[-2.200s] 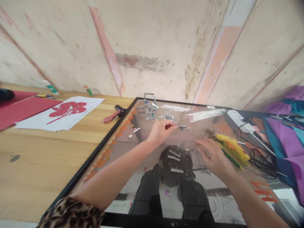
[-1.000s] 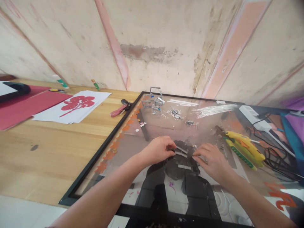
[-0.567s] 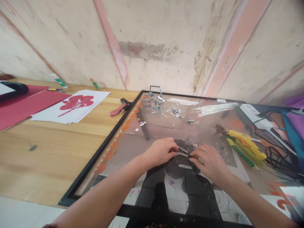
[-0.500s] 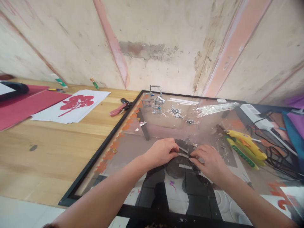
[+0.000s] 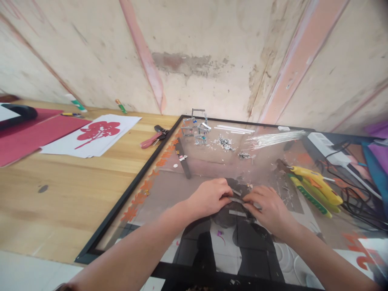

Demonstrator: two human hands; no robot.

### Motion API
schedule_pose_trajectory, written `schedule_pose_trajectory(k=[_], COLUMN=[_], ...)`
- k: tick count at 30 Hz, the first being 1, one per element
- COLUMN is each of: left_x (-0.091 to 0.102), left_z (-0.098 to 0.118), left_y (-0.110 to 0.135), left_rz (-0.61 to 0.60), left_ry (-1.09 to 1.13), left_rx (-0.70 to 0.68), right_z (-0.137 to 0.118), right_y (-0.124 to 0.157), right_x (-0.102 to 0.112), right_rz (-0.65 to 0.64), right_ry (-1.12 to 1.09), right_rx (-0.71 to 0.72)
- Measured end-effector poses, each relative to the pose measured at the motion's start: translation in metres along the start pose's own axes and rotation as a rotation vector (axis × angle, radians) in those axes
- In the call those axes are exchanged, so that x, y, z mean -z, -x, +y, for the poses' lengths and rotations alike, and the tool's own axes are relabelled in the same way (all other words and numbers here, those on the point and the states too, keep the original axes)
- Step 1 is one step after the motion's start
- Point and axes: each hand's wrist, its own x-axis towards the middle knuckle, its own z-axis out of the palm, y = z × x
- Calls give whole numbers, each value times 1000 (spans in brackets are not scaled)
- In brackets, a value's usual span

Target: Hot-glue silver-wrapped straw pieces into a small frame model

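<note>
A large black-framed mirror [image 5: 121,204] lies flat on the wooden table. My left hand [image 5: 209,197] and my right hand [image 5: 267,207] meet over its middle, fingertips pinched on a small silver strip [image 5: 235,199]. Another silver strip [image 5: 237,213] lies on the glass just below my fingers. Both hands are curled, their fingertips almost touching.
Silver scraps [image 5: 224,142], a small silver frame structure [image 5: 196,126] and a bundle of thin wires [image 5: 273,139] lie at the mirror's far end. A yellow glue gun [image 5: 317,184] and a white power strip [image 5: 321,144] are right. Pliers [image 5: 153,138] and red paper cut-outs [image 5: 95,131] lie left.
My left hand came back from the scraps at the far end to the mirror's middle, and both hands closed in on the silver strip there. In the last half second they barely shifted.
</note>
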Motion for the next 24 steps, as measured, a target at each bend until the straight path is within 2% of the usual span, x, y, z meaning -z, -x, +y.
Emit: schedule_pose_trajectory(k=[24], left_x=[-2], left_z=[3], left_y=[-1], left_rz=[-1], left_ry=[-9], left_rx=[-72], right_z=[-4], right_y=[1], right_x=[1], right_rz=[25], right_ry=[3], right_rx=[38])
